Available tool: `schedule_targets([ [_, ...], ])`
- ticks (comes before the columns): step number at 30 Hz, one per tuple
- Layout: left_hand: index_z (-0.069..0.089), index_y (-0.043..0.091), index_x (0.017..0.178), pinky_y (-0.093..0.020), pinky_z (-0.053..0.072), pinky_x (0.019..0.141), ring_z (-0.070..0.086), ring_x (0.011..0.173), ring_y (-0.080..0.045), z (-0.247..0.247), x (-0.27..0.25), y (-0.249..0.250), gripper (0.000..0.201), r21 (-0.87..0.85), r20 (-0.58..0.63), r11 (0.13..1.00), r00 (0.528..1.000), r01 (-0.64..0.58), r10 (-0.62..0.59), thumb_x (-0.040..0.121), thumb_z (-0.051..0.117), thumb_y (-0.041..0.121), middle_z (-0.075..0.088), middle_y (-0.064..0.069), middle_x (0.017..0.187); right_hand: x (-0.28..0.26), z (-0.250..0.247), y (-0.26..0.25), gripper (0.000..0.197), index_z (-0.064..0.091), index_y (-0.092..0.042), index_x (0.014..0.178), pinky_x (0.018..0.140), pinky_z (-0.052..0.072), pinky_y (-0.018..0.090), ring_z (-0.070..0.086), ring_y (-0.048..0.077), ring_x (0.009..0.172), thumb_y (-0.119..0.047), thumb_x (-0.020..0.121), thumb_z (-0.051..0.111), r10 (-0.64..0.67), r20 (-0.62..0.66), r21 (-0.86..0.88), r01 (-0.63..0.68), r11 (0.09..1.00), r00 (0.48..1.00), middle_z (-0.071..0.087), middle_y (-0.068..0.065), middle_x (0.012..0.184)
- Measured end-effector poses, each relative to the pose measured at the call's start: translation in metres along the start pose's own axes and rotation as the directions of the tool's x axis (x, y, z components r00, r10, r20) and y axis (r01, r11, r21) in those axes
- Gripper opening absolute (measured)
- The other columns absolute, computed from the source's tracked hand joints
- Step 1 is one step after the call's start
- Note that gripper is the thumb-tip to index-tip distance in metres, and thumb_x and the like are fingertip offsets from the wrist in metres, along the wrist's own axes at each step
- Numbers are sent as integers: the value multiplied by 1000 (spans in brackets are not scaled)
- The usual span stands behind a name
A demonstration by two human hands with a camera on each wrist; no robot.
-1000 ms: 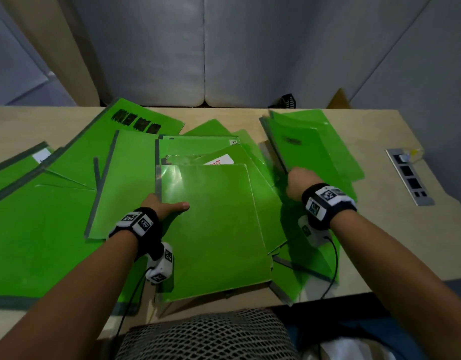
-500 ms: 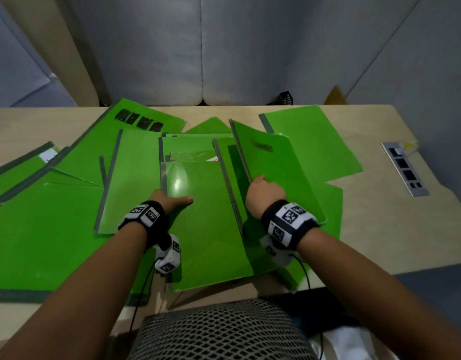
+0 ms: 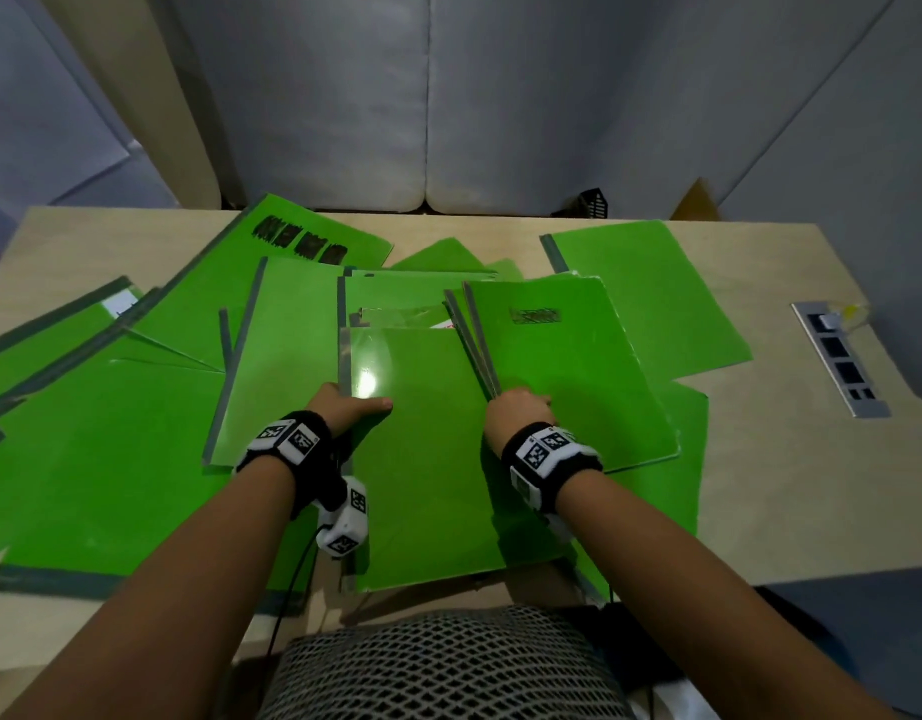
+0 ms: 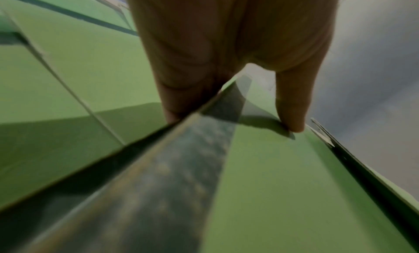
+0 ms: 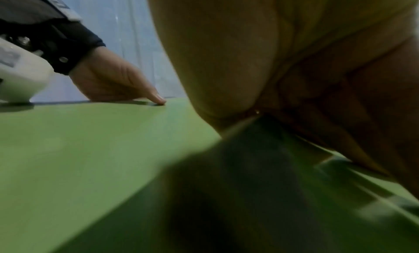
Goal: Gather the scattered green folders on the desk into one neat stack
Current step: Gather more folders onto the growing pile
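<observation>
Head view: my left hand [image 3: 344,407] grips the spine edge of the middle folder [image 3: 427,459], thumb [image 4: 292,113] on its cover and fingers curled beneath. My right hand [image 3: 516,410] pinches the spines of a tilted folder bundle [image 3: 562,366], which overlaps the middle folder. Other green folders [image 3: 110,449] lie scattered across the counter [image 3: 786,485].

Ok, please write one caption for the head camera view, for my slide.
Left hand steadies the central green folder while right hand grips more folders.
</observation>
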State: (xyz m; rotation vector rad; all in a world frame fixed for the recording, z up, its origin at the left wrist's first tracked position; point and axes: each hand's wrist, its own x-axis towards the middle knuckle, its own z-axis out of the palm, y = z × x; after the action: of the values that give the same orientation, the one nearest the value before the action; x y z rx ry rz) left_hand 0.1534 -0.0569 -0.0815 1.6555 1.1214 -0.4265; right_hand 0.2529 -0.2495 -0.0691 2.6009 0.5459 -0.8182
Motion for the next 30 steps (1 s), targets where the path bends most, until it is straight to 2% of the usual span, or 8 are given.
schedule_targets([
  [3, 30, 1, 144, -36, 48, 78, 55, 91, -29, -3, -6, 1, 90, -109, 43, 994, 999, 21, -17, 80, 66, 53, 53, -13, 103, -20, -9, -16, 35, 57, 0, 125, 95, 51, 51, 56, 38, 118, -14, 100, 38, -84, -31, -62, 82, 995, 996, 58, 19, 128],
  [7, 21, 21, 152, -53, 26, 109, 36, 138, -29, -6, -13, 4, 128, -284, 119, 956, 992, 76, -43, 48, 72, 76, 32, -8, 154, -60, -12, -57, 32, 59, -5, 123, 94, 50, 49, 61, 31, 107, -19, 98, 45, -233, -3, 15, 233, 972, 973, 64, 11, 115],
  [12, 16, 13, 152, -50, 30, 110, 34, 139, -32, -7, -21, 8, 129, -232, 103, 972, 995, 41, -17, 53, 72, 74, 18, -15, 158, -56, -31, -31, 50, 54, -12, 71, 51, 43, 23, 47, 13, 54, -52, 96, 38, -162, -136, 160, 183, 970, 977, 51, -1, 66],
  [15, 18, 10, 151, -45, 37, 105, 47, 131, -29, -8, -21, 10, 141, -230, 96, 972, 995, 39, -17, 40, 76, 75, 31, -17, 153, -19, -37, 28, 39, 57, -8, 99, 76, 55, 36, 61, 24, 88, -46, 91, 51, 121, -195, 403, -33, 915, 973, 64, 10, 106],
  [18, 17, 5, 150, -41, 42, 100, 49, 129, -34, -7, -28, 14, 129, -181, 72, 983, 997, 26, -13, 53, 75, 68, 41, -20, 147, 5, -24, 77, 94, 27, -8, 148, 107, 37, 56, 33, 40, 138, -59, 79, 66, 283, -52, 503, -219, 836, 958, 30, 21, 152],
  [21, 15, 2, 150, -49, 39, 106, 43, 133, -38, -5, -27, 14, 110, -119, 37, 993, 999, 20, -16, 73, 68, 60, 38, -20, 148, 11, -3, 94, 117, 13, -2, 152, 116, 21, 54, 13, 39, 147, -76, 73, 57, 270, 50, 412, -266, 871, 962, 12, 22, 159],
  [25, 15, 2, 150, -47, 37, 107, 40, 134, -36, -2, -24, 13, 104, -128, 17, 992, 1000, 15, -13, 77, 67, 54, 31, -20, 152, 4, 7, 86, 117, 13, -4, 152, 113, 24, 60, 9, 41, 147, -74, 72, 61, 261, 26, 516, -236, 824, 965, 4, 21, 160],
  [30, 17, 4, 150, -54, 41, 103, 44, 131, -41, -3, -14, 5, 138, -223, 69, 974, 997, 41, -26, 46, 82, 67, 40, -21, 147, -7, 10, 75, 126, 13, -6, 152, 112, 27, 60, 14, 41, 145, -78, 63, 64, 210, 29, 516, -194, 834, 977, 11, 21, 158],
])
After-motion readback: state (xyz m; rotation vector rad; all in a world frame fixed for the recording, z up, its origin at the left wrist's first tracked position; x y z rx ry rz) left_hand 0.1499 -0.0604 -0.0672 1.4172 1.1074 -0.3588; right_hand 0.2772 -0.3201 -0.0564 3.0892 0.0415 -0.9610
